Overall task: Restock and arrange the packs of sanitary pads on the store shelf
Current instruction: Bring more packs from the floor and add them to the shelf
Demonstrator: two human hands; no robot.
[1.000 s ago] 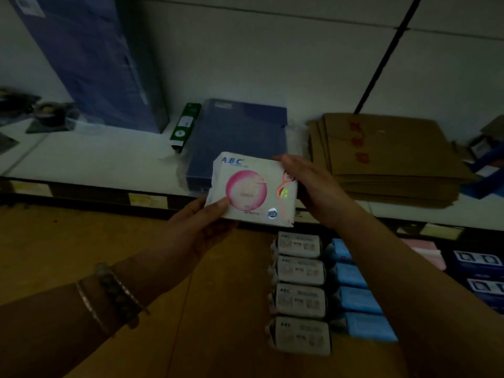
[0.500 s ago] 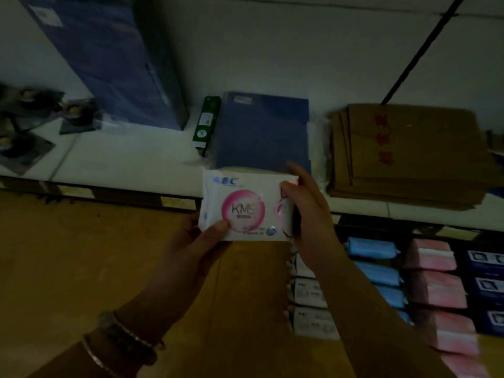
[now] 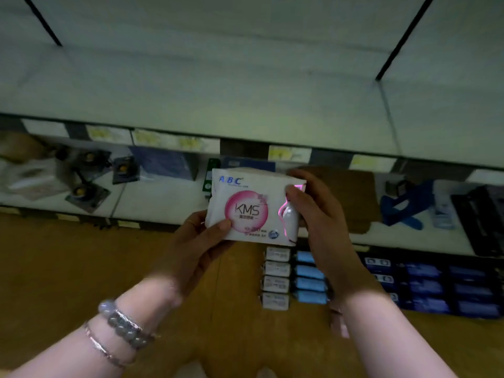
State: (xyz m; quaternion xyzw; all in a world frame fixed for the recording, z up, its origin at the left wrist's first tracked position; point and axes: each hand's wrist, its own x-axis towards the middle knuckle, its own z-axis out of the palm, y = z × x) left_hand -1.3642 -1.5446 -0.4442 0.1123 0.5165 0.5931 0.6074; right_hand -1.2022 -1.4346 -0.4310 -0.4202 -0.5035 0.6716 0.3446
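I hold a white pad pack (image 3: 251, 205) with a pink circle marked KMS in front of the shelves, face towards me. My left hand (image 3: 199, 244) grips its lower left corner, thumb on the front. My right hand (image 3: 319, 214) grips its right edge. Below it, on the lowest shelf, stand a row of white packs (image 3: 276, 276), a row of light blue packs (image 3: 309, 279) and dark blue packs (image 3: 425, 285) further right.
A wide bare white shelf (image 3: 245, 105) spans the upper view. The middle shelf (image 3: 158, 203) carries a blue box (image 3: 163, 163), small dark packets (image 3: 87, 175), a brown cardboard stack (image 3: 354, 197) and blue items (image 3: 406, 205). Wooden floor (image 3: 81, 268) lies at the left.
The view has tilted upward and pulled back, bringing the bare upper shelf into sight. The pack has risen slightly with both hands still holding it.
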